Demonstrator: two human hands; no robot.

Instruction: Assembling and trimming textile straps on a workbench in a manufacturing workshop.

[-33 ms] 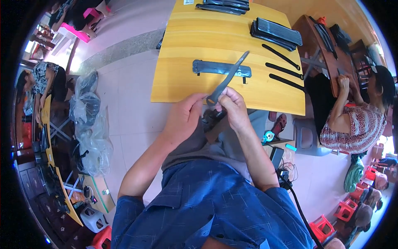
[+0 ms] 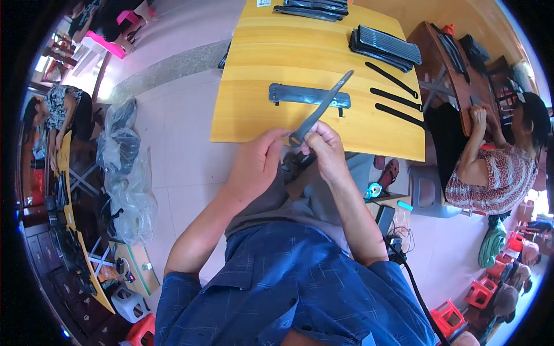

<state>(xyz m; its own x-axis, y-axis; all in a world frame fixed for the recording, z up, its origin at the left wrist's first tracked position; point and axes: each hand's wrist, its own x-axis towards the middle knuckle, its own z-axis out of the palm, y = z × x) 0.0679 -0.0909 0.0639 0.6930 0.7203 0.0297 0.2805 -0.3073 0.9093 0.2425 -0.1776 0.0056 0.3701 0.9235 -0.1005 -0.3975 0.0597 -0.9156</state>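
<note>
Near the front edge of the yellow table (image 2: pixel 254 124), my right hand (image 2: pixel 325 151) pinches a dark cable strap (image 2: pixel 323 106) close to its wide slotted end. The strap's narrow free end slants up and to the right. My left hand (image 2: pixel 257 161) is closed, thumb against fingers, its fingertips at the slotted end; their exact hold there is partly hidden. Beyond my hands, a dark flat pouch (image 2: pixel 300 94) lies across the table. To its right lie three loose black straps (image 2: pixel 396 99), spaced apart.
Dark flat packs are stacked (image 2: pixel 384 47) at the table's far right, more packs (image 2: pixel 311 8) at the far edge. A person (image 2: pixel 490 167) sits at a brown table on the right. Clear plastic bags (image 2: pixel 124 173) lie on the floor at left. A black cable (image 2: pixel 418 288) runs by my right side.
The free tip of the strap has shifted slightly to the right. My hands have hardly moved.
</note>
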